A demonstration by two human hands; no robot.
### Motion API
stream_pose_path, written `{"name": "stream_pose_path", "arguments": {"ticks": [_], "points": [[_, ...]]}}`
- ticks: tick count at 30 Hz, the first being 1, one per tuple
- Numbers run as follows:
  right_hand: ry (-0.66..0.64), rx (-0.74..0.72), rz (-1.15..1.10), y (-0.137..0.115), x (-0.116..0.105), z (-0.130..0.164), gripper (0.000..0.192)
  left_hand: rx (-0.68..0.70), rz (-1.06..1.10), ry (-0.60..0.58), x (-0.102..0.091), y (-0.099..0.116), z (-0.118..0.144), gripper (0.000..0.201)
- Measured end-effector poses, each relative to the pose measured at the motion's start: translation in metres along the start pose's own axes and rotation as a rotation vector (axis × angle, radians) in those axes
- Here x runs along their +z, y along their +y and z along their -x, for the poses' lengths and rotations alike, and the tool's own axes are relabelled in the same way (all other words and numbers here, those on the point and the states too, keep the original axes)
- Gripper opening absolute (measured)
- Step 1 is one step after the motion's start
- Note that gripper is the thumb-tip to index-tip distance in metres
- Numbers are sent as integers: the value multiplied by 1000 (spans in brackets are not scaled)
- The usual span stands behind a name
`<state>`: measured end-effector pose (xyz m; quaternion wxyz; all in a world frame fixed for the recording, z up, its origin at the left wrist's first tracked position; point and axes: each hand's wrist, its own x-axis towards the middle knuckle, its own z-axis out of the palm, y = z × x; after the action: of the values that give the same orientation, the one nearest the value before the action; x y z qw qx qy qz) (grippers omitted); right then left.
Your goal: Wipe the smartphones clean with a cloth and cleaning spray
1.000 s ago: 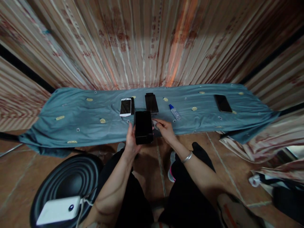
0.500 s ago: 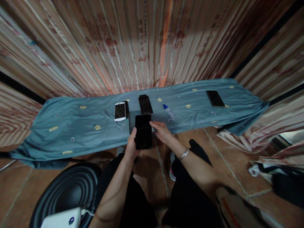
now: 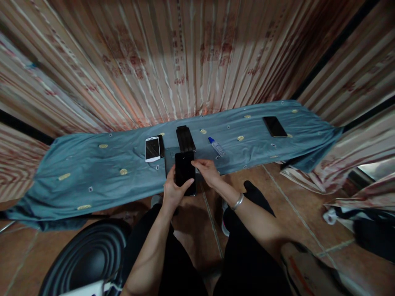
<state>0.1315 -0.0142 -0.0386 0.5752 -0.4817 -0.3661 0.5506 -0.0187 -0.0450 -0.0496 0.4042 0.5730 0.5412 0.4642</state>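
The black smartphone is held in front of the person, over the near edge of the blue-grey cloth, screen up and dark. Its long axis runs away from the person toward the striped curtain, nearly upright in the view, with the top end over the cloth and the bottom end toward the knees. The left hand grasps the phone from below and the left, thumb lying across the lower part of the screen. The right hand pinches the phone's upper right edge with its fingertips; a silver bracelet sits on that wrist.

Half a second ago the left thumb lay along the phone's left side; it has since come over the glass, and the right hand has closed from just beside the phone onto its edge.

Beyond the phone lie a white smartphone, a dark handset, a small blue-capped bottle and, well apart to the right, another dark phone
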Motion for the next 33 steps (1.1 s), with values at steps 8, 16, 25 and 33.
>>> {"name": "stream_pose_path", "arguments": {"ticks": [8,16,25,33], "points": [[-101,-185,248,-4,4,13,29,-56,60,66,6,7,2,98],[-241,-466,420,-1,9,35,42,-380,662,52,13,18,4,54],[-394,-640,605,-4,2,34,52,-537,876,-27,13,31,12,29],[-340,-601,662,0,-4,21,52,-602,901,-119,16,26,20,30]]}}
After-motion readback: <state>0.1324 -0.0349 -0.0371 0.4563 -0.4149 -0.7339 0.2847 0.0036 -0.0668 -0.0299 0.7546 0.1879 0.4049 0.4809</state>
